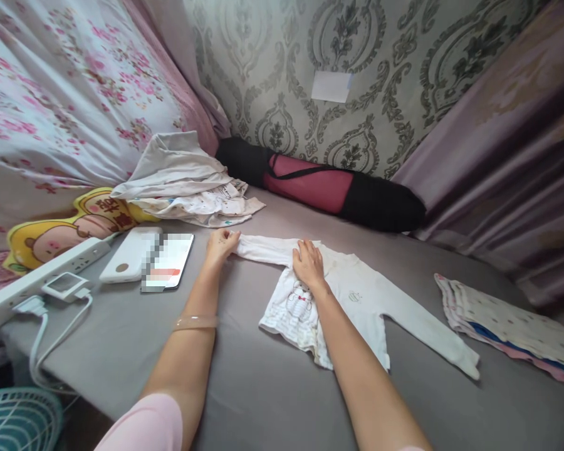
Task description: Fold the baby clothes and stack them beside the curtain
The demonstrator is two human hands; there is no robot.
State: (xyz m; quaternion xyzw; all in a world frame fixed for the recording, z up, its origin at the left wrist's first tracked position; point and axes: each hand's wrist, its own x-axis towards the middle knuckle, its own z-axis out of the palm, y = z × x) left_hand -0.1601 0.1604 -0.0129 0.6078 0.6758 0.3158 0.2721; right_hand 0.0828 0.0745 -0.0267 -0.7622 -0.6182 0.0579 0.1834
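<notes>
A small white long-sleeved shirt (352,275) with a printed figure lies spread on the grey bed surface (244,376). Its left sleeve is stretched out, and my left hand (222,244) pinches the cuff end. My right hand (309,263) rests flat near that sleeve's shoulder, fingers extended, partly covering the shirt. The other sleeve slants down to the right, untouched.
On the left are a phone (172,262), a white power bank (131,254), a power strip (42,285) and a yellow cushion (51,241). Behind are rumpled clothes (183,181) and a black-and-red long bag (310,185). Folded clothes (512,319) lie right; a fan (19,419) stands lower left.
</notes>
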